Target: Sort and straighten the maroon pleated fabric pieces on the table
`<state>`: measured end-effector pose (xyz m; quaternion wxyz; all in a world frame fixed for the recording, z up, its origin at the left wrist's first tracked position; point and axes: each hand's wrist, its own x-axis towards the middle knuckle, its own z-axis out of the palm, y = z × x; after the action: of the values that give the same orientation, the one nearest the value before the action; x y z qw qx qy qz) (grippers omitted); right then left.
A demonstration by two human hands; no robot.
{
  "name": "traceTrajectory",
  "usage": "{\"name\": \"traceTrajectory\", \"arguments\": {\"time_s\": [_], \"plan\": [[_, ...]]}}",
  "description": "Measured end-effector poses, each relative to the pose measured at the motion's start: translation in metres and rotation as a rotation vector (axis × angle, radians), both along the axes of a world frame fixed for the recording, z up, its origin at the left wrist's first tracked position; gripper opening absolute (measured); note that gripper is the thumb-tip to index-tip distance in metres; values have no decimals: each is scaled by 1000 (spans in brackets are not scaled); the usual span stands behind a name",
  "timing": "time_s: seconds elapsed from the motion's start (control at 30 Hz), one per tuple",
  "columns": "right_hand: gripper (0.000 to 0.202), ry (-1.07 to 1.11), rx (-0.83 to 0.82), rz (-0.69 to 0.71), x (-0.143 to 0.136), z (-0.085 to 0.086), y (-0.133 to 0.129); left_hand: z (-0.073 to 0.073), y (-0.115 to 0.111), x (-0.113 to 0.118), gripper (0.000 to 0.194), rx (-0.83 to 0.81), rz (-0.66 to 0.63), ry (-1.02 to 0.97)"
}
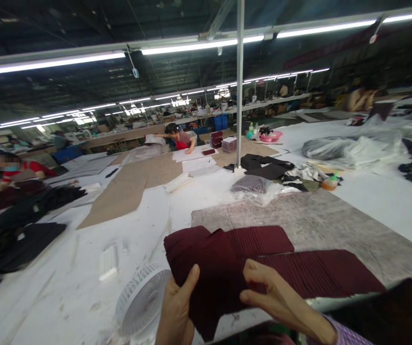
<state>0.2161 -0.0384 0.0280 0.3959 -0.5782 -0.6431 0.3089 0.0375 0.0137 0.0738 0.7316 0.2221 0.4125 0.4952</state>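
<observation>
A dark maroon piece of fabric (216,268) is held up in front of me between both hands. My left hand (179,306) grips its lower left part, thumb lying on top and the other fingers behind it. At the right edge, my right hand (268,290) pinches the cloth between thumb and bent fingers. Beyond the right hand, two stacks of maroon fabric pieces are fanned out in overlapping layers: a nearer stack (321,270) and a farther stack (263,239). Both rest on a grey mottled sheet (367,235).
A white round fan (143,299) stands left of my left hand, with a white slotted block (108,262) behind it. Ahead, a metal post (240,86) rises from the table near a plastic-wrapped bundle (252,187). Dark garments (36,239) lie far left. Two co-workers in red sit across.
</observation>
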Motion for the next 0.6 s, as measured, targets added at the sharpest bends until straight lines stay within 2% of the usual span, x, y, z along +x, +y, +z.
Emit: {"name": "traceTrajectory", "arguments": {"time_s": [0.13,0.23,0.27,0.33,0.4,0.6], "plan": [[29,-26,55,-44,5,8,4,-1,-4,2,42,-31,-53,-41],[14,38,196,-153,6,14,5,-3,-6,2,38,-28,-72,-45],[16,56,256,-170,6,16,6,-3,-7,1,37,-22,-82,-36],[27,71,347,-129,6,21,7,-5,-8,0,34,1,-112,-3],[33,76,368,-46,6,26,10,-7,-9,-2,32,35,-155,29],[29,75,303,13,8,33,16,-10,-10,-5,32,167,-227,131]]}}
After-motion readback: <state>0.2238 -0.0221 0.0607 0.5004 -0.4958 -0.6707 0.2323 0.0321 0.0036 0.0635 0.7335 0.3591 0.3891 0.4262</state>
